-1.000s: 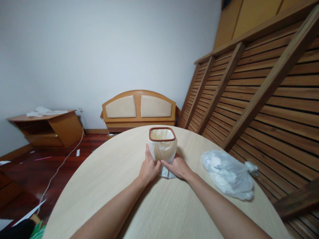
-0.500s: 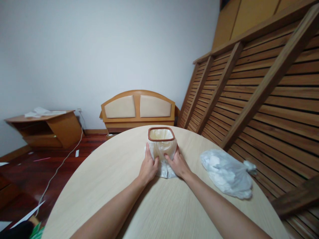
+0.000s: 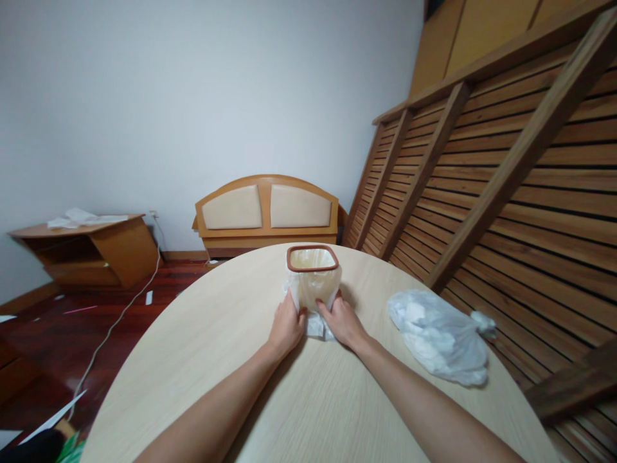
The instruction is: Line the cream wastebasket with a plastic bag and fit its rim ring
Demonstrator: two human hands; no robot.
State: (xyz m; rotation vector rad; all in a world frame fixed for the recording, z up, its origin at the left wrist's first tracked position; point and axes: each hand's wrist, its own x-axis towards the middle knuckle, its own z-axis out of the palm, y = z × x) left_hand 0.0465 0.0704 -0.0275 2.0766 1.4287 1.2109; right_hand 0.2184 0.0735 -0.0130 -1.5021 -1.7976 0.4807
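A small trash can (image 3: pixel 315 283) with a brown rectangular rim stands upright on the round table (image 3: pixel 202 347). A thin whitish bag (image 3: pixel 319 326) lines it, folds out under the rim and hangs down the outside to the tabletop. My left hand (image 3: pixel 288 321) is closed on the bag at the can's near left side. On the near right side my right hand (image 3: pixel 341 319) grips the bag too, thumb pointing inward. Some of the fingers are hidden behind the plastic and the can.
A knotted, filled plastic bag (image 3: pixel 438 337) lies on the table's right side. Wooden slatted panels (image 3: pixel 482 193) lean along the right. Behind the table stands a headboard (image 3: pixel 266 206); a low cabinet (image 3: pixel 116 251) and a cable (image 3: pixel 116 325) are at left.
Both hands have shifted slightly at the can's sides and drawn the bag in closer. The loose lower edge of the bag now spreads less over the table.
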